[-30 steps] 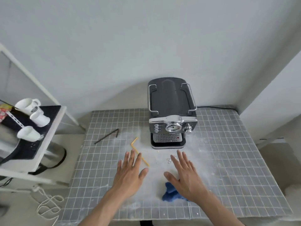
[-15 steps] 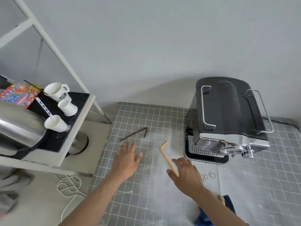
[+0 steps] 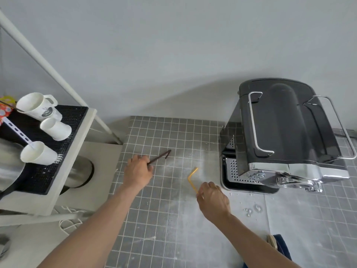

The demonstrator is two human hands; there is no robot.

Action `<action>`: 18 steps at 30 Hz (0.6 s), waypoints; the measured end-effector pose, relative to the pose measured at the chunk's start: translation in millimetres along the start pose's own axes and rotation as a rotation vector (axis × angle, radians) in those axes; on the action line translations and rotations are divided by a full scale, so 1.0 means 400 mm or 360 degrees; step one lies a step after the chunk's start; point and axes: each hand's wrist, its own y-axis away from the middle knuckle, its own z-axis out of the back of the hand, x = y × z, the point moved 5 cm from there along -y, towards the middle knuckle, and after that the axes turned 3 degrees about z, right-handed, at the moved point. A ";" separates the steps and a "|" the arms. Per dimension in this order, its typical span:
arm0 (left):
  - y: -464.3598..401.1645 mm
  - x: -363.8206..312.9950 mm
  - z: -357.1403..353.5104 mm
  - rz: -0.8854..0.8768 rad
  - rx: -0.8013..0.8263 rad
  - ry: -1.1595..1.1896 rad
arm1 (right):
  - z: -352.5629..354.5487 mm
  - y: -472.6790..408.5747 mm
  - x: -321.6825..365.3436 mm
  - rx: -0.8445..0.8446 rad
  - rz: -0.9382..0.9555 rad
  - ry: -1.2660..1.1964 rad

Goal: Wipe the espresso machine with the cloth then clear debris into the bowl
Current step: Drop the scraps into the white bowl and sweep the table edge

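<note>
Both bendy straws look feather-light and crushable — left hand fingers pinch the brown straw by its long end, right hand pinches the yellow straw just below its elbow — grip gently.

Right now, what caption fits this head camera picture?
Left hand grips brown straw, right hand pinches yellow straw.

A: What do the hands hold?
B: The left hand pinches the brown straw; the right hand pinches the yellow straw.
A: And the espresso machine?
B: Right, on the tiled table. 3 white cups lie left.
</note>
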 end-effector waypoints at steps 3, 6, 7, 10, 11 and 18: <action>-0.003 0.016 -0.011 0.0038 0.0020 -0.0019 | -0.003 -0.007 0.014 -0.0029 0.0080 0.0063; 0.001 0.028 -0.025 0.0049 0.0050 -0.0123 | -0.005 0.003 0.028 0.0015 0.0130 0.0184; 0.007 0.031 -0.026 0.0058 0.0059 -0.0148 | -0.013 0.004 0.027 -0.0002 0.0147 0.0220; 0.033 0.036 -0.031 0.0088 0.0087 -0.0072 | -0.024 0.013 0.025 -0.0068 0.0200 0.0241; 0.050 0.035 -0.032 0.0118 0.0100 -0.0008 | -0.015 0.024 0.027 -0.0045 0.0182 0.0196; 0.223 -0.009 -0.044 0.0154 0.0167 0.0502 | 0.025 0.108 -0.036 -0.0096 0.0119 -0.0111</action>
